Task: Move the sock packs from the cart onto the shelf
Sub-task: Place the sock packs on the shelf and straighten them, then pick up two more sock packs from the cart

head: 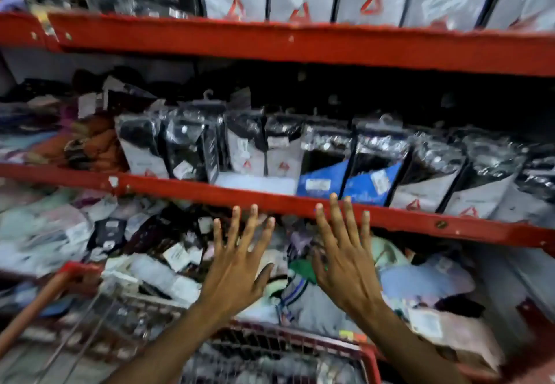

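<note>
Both hands are raised side by side in front of the red shelf rail, palms away from me and fingers spread. My left hand holds nothing. My right hand is empty too, its fingertips reaching the rail's lower edge. On the middle shelf stands a row of upright sock packs in clear plastic, black and grey with red triangles, two with blue cards. The wire cart with a red rim sits below my forearms, with packs lying in it.
The top shelf carries more upright grey and black packs. The bottom shelf holds a loose heap of mixed packs and clothing. Orange folded cloth lies at the middle shelf's left. The cart's handle runs at lower left.
</note>
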### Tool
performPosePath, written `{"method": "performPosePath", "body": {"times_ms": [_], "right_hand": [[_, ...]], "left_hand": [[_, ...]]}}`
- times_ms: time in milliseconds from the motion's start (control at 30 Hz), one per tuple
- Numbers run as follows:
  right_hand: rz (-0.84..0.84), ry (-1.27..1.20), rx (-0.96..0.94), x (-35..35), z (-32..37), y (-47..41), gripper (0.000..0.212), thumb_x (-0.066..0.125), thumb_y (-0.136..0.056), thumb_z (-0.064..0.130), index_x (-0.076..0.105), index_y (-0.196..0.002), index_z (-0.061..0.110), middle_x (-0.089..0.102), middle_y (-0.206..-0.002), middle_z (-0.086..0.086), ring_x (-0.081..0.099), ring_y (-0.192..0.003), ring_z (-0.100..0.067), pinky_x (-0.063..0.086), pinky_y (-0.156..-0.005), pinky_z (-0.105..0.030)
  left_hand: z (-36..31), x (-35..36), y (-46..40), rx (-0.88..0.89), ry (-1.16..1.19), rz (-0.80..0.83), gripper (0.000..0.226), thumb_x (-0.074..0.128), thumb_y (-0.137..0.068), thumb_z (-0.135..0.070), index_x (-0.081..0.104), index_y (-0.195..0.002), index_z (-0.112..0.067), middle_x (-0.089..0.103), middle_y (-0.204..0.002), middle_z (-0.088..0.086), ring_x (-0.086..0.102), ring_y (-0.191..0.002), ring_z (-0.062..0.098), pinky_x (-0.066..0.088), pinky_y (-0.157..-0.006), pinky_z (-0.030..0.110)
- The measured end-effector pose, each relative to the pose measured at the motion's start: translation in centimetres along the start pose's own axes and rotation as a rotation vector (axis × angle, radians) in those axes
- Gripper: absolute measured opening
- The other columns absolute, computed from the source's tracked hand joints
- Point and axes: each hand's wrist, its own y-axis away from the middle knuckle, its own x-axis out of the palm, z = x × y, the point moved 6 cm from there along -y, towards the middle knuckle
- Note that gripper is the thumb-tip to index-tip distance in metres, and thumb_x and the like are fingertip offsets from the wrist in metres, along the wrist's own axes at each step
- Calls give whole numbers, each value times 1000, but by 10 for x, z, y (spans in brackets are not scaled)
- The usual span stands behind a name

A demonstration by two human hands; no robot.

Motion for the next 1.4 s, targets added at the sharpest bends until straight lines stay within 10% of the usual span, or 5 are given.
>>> {"method": "performPosePath", "body": {"times_ms": [400,700,933,1100,1400], "right_hand": [[736,-287,-197,232,131,202,71,66,-81,23,43,-146,10,44,-153,-10,40,-142,-28,35,-116,-47],[1304,-245,-30,415,147,287,90,61,-88,45,18,-154,2,25,-159,-24,24,-146,-42,26,-116,-56],[1578,-251,19,474,153,287,106,84,-70,50,29,-147,4,58,-134,-19,56,-121,-38,49,-99,-46],[1642,-94,-85,460,157,285,92,81,-56,68,58,-126,12,63,-126,-11,54,-119,-32,48,-100,-44],[1547,-376,153,406,162,300,93,92,-54,48,40,-123,14,63,-119,-10,59,-104,-28,52,-83,-37]], "left_hand": [[63,184,279,-277,149,761,78,55,-83,-36,30,-153,-13,30,-159,18,41,-141,44,48,-102,62],[90,315,347,-162,206,1300,98,69,-88,-17,1,-158,-10,2,-168,18,7,-154,39,17,-123,53],[97,359,354,-138,294,1337,91,76,-76,-14,27,-152,-10,60,-133,18,55,-123,38,49,-96,45],[98,357,352,-120,249,1345,44,84,-62,-27,67,-100,-15,70,-109,12,61,-109,32,48,-89,39],[86,336,369,-54,399,1418,38,73,-79,-29,57,-106,-8,65,-109,16,61,-106,34,50,-85,44]]}}
